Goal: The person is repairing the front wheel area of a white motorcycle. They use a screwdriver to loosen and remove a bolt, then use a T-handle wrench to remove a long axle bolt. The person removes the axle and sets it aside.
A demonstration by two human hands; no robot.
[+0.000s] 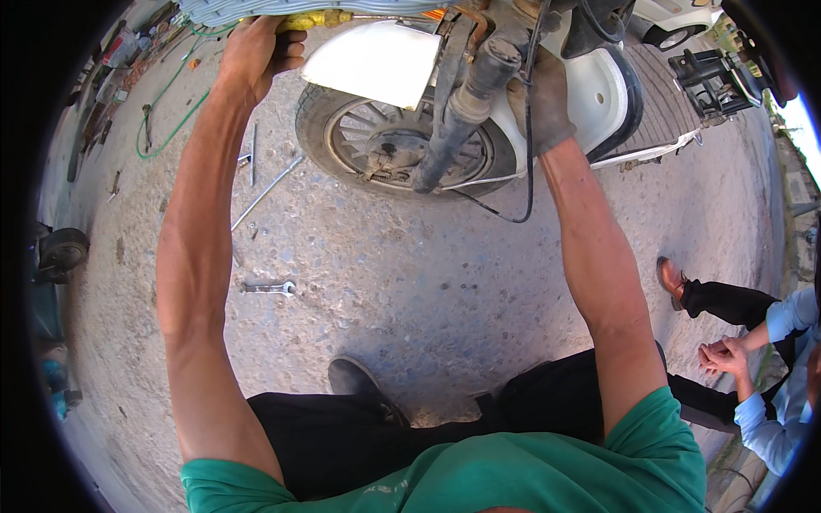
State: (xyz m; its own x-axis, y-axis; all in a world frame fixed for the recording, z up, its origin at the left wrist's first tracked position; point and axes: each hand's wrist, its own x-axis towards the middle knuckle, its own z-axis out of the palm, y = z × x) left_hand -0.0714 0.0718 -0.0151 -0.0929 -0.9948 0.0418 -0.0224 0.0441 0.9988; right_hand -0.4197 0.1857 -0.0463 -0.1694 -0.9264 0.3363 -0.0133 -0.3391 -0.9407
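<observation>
— Yellow, that handle up top: is that what the left hand (256, 53) has hold of?

— Yes. The left hand is wrapped around a yellow-handled screwdriver (316, 19), whose thin shaft runs to the right under the scooter's body, near the top edge of the view.

— And the right hand (540, 96)?

— It is pressed against the scooter's white rear panel (599, 94), just beside the dark shock absorber (462, 111). It looks grimy, or gloved. The fingers curl over something behind the black cable (528, 162), but I cannot tell what it grips, if anything.

— Where is the wheel?

— The rear wheel (393, 145) stands on the rough concrete ground (410, 282), between the two forearms, partly behind a white mudguard (376, 60).

— Anything lying on the ground?

— A spanner (268, 288) lies well apart from both hands, below the left forearm. A long metal rod (267, 192) lies nearer the wheel, and a green hose (171, 115) curls at the upper left.

— Anyone else about?

— A second person in a light blue shirt sits at the right edge, hands clasped (723, 355), with one brown shoe (671, 278) forward.
</observation>
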